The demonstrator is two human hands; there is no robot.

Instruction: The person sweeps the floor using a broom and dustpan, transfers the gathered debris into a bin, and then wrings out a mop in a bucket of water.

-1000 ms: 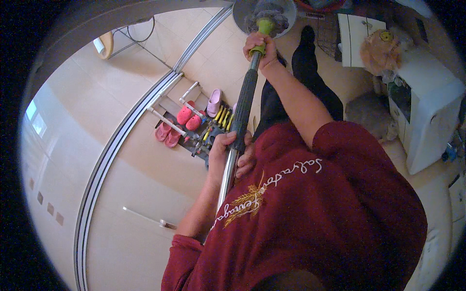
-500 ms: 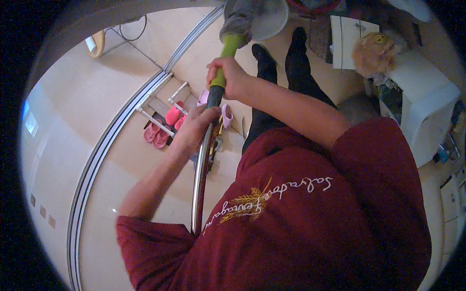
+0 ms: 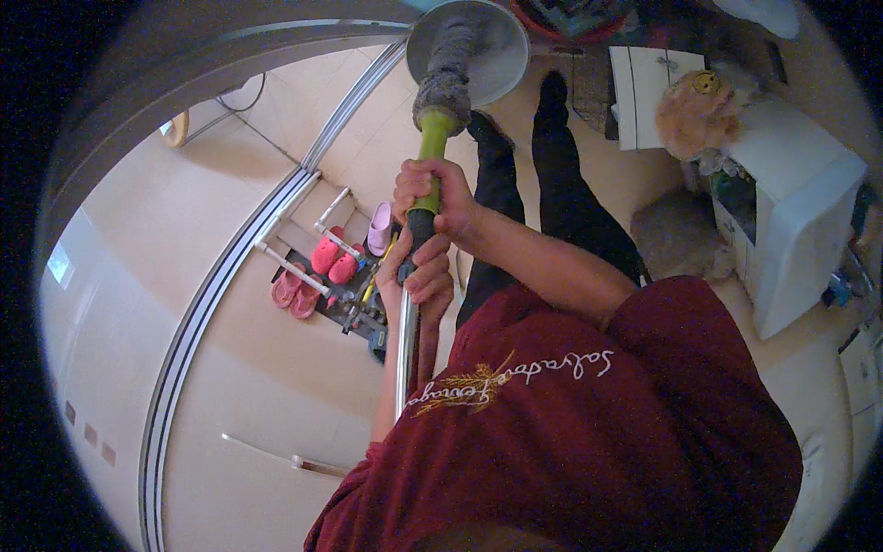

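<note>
A mop with a shaggy grey head (image 3: pixel 446 83), a green collar (image 3: pixel 435 138) and a shiny metal pole (image 3: pixel 403 354) slants up from my left side. My right hand (image 3: pixel 440 195) is closed around the green collar. Just below it, my left hand (image 3: pixel 423 276) wraps the dark grip at the top of the metal pole, its fingers curled round. The two hands nearly touch. Beyond the collar, the grey head overlaps a round pale disc or basin (image 3: pixel 501 51); whether they touch I cannot tell. The pole's lower end is hidden by my maroon shirt.
To the left, a low rack (image 3: pixel 290 216) holds pink clogs (image 3: pixel 331 256) and other footwear beside a curved metal floor track (image 3: pixel 198 331). At right stands a white cabinet (image 3: pixel 800 230) near a fluffy orange thing (image 3: pixel 694 115). A red tub (image 3: pixel 575 28) is at the far edge.
The mop's collar and both hands have come lower in view, toward my body. My left forearm has swung inward, and the pole has shifted right. More of the grey head shows.
</note>
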